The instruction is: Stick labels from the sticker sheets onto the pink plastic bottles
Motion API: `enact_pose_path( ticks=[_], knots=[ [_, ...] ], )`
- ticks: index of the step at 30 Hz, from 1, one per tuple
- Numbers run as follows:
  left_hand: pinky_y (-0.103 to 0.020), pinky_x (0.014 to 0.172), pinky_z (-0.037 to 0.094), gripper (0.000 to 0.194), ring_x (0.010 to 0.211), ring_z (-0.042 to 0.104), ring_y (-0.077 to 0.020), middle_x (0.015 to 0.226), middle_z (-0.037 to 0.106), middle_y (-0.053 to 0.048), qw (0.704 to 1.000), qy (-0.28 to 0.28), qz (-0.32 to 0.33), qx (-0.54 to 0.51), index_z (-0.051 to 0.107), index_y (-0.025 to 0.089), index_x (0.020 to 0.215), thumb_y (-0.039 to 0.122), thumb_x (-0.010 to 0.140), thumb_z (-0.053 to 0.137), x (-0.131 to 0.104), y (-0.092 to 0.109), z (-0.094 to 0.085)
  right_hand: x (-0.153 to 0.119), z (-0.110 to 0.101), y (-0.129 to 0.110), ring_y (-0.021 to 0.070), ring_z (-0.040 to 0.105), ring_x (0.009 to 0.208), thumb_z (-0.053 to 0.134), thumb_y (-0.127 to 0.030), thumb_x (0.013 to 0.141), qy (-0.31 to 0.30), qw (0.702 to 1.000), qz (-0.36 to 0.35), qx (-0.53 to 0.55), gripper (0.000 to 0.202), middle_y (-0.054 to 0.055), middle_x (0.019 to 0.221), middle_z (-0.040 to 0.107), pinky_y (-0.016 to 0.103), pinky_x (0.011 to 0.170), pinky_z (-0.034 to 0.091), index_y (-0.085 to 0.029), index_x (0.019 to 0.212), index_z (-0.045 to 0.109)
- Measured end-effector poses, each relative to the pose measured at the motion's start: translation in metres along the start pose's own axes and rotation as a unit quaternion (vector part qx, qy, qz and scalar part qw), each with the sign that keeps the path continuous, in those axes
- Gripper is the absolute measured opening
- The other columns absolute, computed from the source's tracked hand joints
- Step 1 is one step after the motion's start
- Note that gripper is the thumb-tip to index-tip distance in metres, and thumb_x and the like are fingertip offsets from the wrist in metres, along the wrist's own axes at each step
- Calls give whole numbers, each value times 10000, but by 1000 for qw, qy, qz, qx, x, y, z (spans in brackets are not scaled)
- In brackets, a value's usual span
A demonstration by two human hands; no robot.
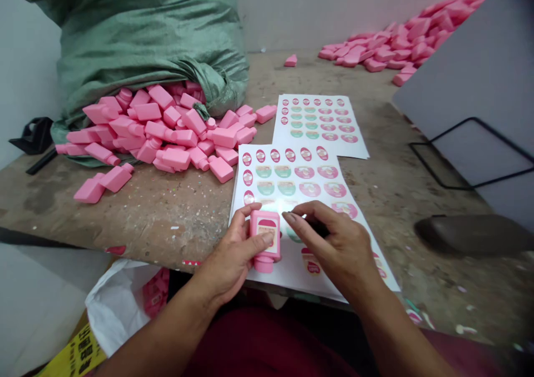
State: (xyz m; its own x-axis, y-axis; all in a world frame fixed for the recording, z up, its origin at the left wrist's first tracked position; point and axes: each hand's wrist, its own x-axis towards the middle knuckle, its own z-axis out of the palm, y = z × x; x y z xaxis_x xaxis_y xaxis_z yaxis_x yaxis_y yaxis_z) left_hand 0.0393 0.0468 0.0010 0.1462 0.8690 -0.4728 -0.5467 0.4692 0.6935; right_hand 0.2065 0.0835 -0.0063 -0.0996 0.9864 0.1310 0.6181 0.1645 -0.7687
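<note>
My left hand (233, 254) is closed around a small pink bottle (258, 263), its neck pointing toward me. A label with a red top covers the bottle's front, and my left thumb lies on it. To the right, my right hand (340, 241) hovers over the front sticker sheet (271, 279) with thumb and index finger brought together. Whatever may be between those fingertips is too small to make out. Rows of round, oval and half-round stickers in pink and green are printed on the sheet, partly hidden by both hands.
A green sack (154, 38) spills a heap of pink bottles (183, 138) at the left. Another sticker sheet (354, 146) lies behind the front one. More pink pieces (396, 46) are piled at the back right, near a grey panel (479, 88). A white bag (112, 299) hangs below the table edge.
</note>
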Motion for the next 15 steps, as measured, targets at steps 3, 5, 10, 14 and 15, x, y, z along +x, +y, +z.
enact_pose_path(
  ticks=[3,5,10,14,15],
  knots=[
    [-291,750,529,613,886,598,-148,1057,617,-40,1000,2,-7,18,483,229,1230,177,708,799,-3,-2,2,-5,5,-1,150,546,574,632,-519,842,4,999,-12,33,280,-21,620,599,268,552,391,-246,867,687],
    [-288,744,531,676,809,594,-123,1027,614,-28,1000,-2,-9,28,463,232,1240,173,667,816,-6,-3,3,-7,10,-5,159,558,605,680,-512,800,-23,998,-18,60,299,-27,640,592,269,562,409,-251,946,683],
    [-263,656,504,732,780,636,-160,986,651,-39,981,16,-69,182,447,271,1284,318,657,823,-39,12,-33,-7,11,-8,169,557,619,668,-488,809,-45,996,-13,73,265,-20,658,590,279,564,418,-258,942,665],
    [-366,815,535,710,919,682,-260,1032,718,-45,871,60,-97,478,529,325,1328,378,667,781,-93,45,-109,-8,-9,17,191,611,625,682,-532,780,-13,996,8,89,291,10,734,676,300,574,474,-254,864,669],
    [-400,904,517,749,1018,671,-297,1115,724,-44,834,70,-84,541,560,351,1320,371,615,811,-105,54,-126,-9,-15,27,210,642,662,696,-546,759,4,996,19,85,309,22,779,704,313,600,498,-255,859,678]
  ],
)
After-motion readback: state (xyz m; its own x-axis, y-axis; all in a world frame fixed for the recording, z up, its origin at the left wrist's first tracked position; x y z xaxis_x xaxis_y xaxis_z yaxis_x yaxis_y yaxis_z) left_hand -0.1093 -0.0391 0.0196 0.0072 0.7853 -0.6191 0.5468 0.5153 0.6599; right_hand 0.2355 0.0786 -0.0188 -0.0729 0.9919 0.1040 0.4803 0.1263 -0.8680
